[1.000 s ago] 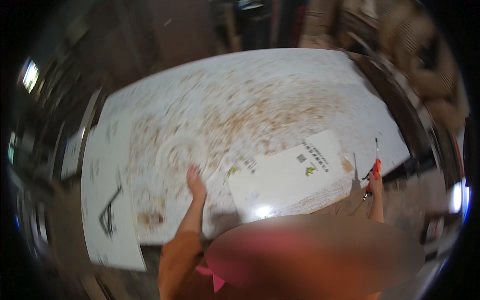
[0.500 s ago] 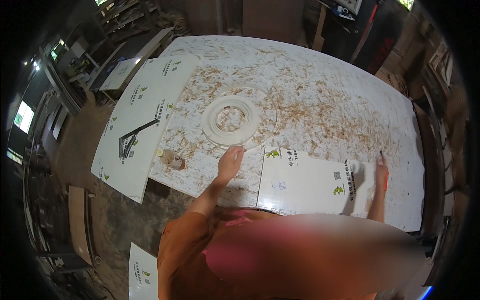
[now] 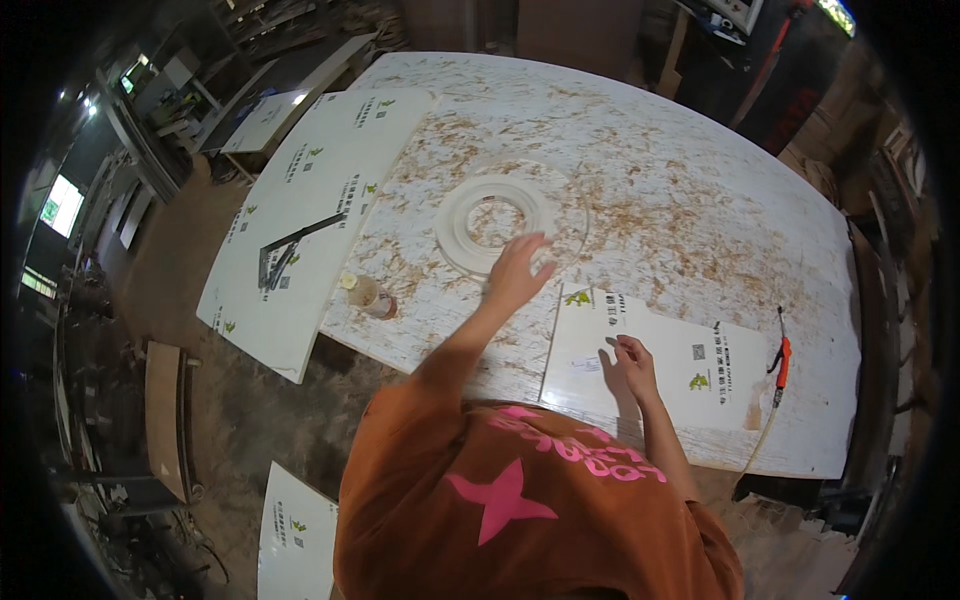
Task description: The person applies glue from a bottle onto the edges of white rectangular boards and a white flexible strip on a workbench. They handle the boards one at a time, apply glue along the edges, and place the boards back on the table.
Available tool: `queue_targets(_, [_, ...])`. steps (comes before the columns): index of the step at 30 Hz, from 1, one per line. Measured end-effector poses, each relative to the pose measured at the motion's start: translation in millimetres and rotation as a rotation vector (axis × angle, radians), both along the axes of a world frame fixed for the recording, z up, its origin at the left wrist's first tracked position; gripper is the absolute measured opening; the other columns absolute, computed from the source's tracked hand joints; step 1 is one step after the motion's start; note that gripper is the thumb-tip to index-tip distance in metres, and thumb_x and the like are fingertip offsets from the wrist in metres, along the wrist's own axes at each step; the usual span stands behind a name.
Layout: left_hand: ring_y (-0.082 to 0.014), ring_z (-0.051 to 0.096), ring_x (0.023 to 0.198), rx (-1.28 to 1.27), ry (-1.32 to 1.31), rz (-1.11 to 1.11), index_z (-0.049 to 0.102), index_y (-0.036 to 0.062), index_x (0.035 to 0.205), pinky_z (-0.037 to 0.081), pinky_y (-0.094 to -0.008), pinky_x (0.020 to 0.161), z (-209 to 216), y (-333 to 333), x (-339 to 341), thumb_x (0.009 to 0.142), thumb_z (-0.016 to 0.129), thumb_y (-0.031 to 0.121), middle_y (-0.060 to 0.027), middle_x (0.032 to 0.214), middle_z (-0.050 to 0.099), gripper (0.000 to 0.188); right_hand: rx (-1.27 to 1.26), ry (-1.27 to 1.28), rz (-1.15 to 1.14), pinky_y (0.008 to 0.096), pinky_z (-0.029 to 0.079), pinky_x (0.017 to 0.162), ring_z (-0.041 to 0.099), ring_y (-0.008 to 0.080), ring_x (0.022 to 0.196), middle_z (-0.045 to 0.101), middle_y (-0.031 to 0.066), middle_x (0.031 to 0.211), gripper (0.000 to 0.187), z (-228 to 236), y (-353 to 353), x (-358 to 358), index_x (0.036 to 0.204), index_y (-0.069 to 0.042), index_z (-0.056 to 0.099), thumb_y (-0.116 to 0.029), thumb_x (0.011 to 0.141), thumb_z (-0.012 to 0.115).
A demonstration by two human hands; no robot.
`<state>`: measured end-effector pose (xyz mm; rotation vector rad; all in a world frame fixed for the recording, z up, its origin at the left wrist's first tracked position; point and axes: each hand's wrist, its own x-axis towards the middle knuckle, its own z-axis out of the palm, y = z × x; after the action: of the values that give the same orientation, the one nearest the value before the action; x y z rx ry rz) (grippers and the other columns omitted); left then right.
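Observation:
My left hand (image 3: 518,274) reaches over the near edge of a coil of white edge banding (image 3: 460,232), its fingers spread and holding nothing. The coil lies flat on the large white worktable (image 3: 640,130), with a loose outer loop around its right side. My right hand (image 3: 637,368) hovers above a white printed board (image 3: 660,320) at the table's near side and casts a shadow on it. Its fingers are loosely bent and apart, with nothing visible in them. An orange air blow gun (image 3: 782,362) with a hose lies by the board's right end.
A bottle with a pale cap (image 3: 370,296) stands left of my left arm. Further left, a larger white panel (image 3: 300,190) carries a dark angled metal tool (image 3: 290,250). Brown shavings (image 3: 640,220) litter the table. Another panel (image 3: 298,530) is low at the left.
My right hand has left the orange blow gun and moved left over the board. My left hand has spread its fingers and shifted onto the coil's near edge. The view has shifted slightly.

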<state>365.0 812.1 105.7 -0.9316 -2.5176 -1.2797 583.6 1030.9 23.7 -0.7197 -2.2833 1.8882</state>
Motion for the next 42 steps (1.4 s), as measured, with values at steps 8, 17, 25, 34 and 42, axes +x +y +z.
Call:
queue_targets(8, [-0.0287,0.053,0.117,0.110,-0.278,0.053,0.062,0.0097,0.112,0.044,-0.0360,0.096,-51.6,-98.6,39.2,0.080,0.066,0.012,-0.0125,0.129,0.054,0.033,0.568,0.277,0.362,0.0397,0.047,0.089,0.059,0.0311,0.103,0.061,0.0141,0.112,0.041,0.7,-74.2,-89.5,0.114,-0.006,0.060,-0.015,0.075,0.068])
queue_targets(17, [-0.0341,0.047,0.123,0.106,-0.018,0.035,0.059,0.0141,0.119,0.042,-0.0389,0.099,10.6,-91.9,-22.6,0.078,0.068,0.020,-0.0171,0.140,0.042,0.043,1.181,0.076,0.316,0.0516,0.039,0.089,0.052,0.0318,0.108,0.063,0.0071,0.108,0.023,-11.0,-105.5,-173.1,0.097,-0.016,0.065,-0.019,0.074,0.063])
queue_targets(25, [-0.0269,0.063,0.102,0.097,-0.113,-0.108,0.064,0.0138,0.113,0.048,-0.0354,0.089,103.5,-147.3,-53.8,0.079,0.069,0.027,-0.0097,0.110,0.066,0.036,1.197,0.182,0.424,0.0491,0.037,0.087,0.060,0.0277,0.087,0.065,0.0089,0.084,0.015,24.7,-116.6,-153.0,0.083,-0.011,0.065,-0.026,0.078,0.066])
queue_targets(34, [-0.0342,0.054,0.110,-0.285,-0.151,0.784,0.055,0.0003,0.120,0.042,-0.0423,0.096,-29.6,-448.0,-158.8,0.072,0.070,0.020,-0.0189,0.117,0.059,0.054,1.131,0.014,0.537,0.0443,0.043,0.060,0.060,0.0303,0.060,0.060,0.0094,0.061,0.015,69.0,-78.4,-88.4,0.072,-0.010,0.059,-0.023,0.079,0.063])
queue_targets(42, [-0.0379,0.046,0.121,-0.876,-0.183,0.902,0.044,0.0123,0.133,0.040,-0.0473,0.100,-103.1,-485.7,-195.8,0.077,0.067,0.033,-0.0200,0.133,0.046,0.065,1.272,-0.405,0.146,0.0461,0.043,0.066,0.061,0.0304,0.063,0.062,0.0091,0.064,0.020,80.9,-3.2,33.2,0.073,-0.009,0.055,-0.025,0.081,0.065])
